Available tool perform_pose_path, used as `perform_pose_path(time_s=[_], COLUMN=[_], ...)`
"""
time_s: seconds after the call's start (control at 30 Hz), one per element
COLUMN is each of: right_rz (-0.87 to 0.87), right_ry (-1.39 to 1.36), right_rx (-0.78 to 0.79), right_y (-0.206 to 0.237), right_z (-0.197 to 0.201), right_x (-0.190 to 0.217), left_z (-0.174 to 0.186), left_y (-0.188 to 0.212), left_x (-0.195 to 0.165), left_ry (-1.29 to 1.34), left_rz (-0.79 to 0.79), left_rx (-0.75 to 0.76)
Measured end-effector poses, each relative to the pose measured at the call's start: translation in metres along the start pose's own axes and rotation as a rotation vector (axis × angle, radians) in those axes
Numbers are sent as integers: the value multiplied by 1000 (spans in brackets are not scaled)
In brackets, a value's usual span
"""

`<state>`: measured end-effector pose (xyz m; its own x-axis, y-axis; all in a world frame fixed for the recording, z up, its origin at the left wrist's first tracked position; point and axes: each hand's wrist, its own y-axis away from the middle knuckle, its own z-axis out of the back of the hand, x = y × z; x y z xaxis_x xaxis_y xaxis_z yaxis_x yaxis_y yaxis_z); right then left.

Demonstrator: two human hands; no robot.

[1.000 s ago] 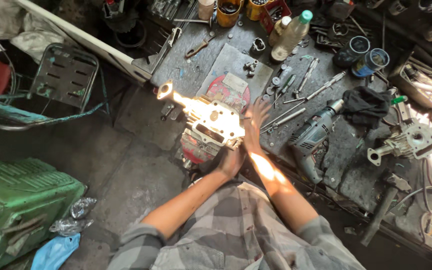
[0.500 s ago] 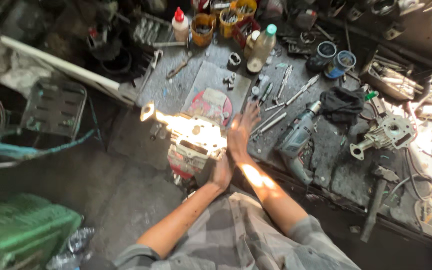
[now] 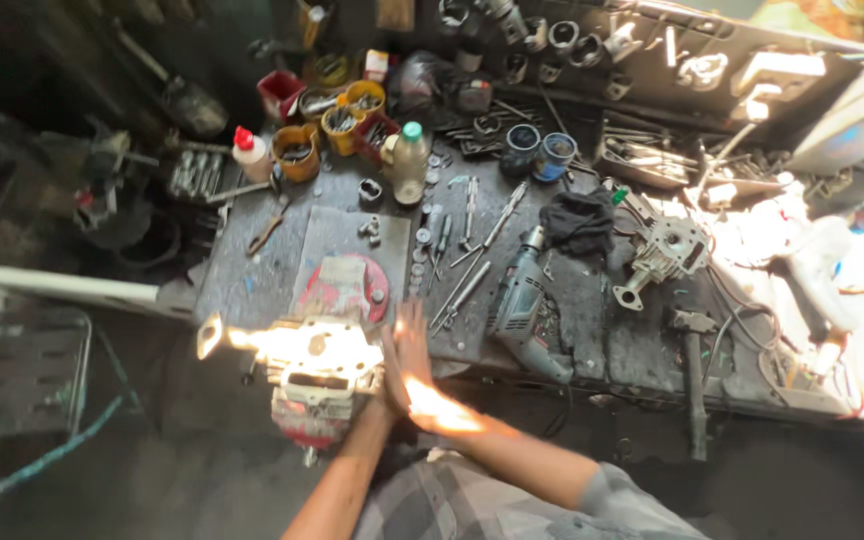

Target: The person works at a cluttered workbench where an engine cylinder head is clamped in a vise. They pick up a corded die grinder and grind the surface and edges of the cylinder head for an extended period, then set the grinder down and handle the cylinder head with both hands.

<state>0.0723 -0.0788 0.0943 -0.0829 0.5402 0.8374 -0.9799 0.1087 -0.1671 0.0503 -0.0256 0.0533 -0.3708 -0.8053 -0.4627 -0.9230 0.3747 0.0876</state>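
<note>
Two bare hands are seen low in the middle of the frame, pressed close together beside a metal engine casing [image 3: 314, 372]. The left hand [image 3: 384, 392] is laid against the casing's right side, mostly hidden behind the other hand; whether its fingers are closed cannot be told. The right hand [image 3: 414, 362] is held flat and open, fingers straight and pointing up the frame, nothing gripped. The casing is clamped in a red bench vise [image 3: 337, 290] at the front edge of the workbench [image 3: 592, 330], and is lit by bright sun. Just right of the hands, an electric drill [image 3: 522, 300] is lying on the bench, with screwdrivers [image 3: 467, 255] beside it. Further up the frame, a plastic bottle with a green cap [image 3: 409, 160] and yellow tubs [image 3: 342, 125] of small parts are stood.
</note>
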Motion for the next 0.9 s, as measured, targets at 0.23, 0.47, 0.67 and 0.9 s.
perform_pose_path(time_s=[0.23,0.47,0.67,0.9], right_rz=[-204,-218,-62,-190], right_ry=[125,-46,228,36], right_rx=[24,130,-58,61], right_y=[-14,12,-4,3], right_z=[2,4,3,4], right_x=[-1,2,-5,7], left_z=[-15,5,-5,-32], left_y=[25,-13,26,-7], left_x=[5,6,14,-20], left_ry=[-16,3,22,-230], left_rz=[-33,-62,-68,40], left_rx=[-85,128,-144,-65])
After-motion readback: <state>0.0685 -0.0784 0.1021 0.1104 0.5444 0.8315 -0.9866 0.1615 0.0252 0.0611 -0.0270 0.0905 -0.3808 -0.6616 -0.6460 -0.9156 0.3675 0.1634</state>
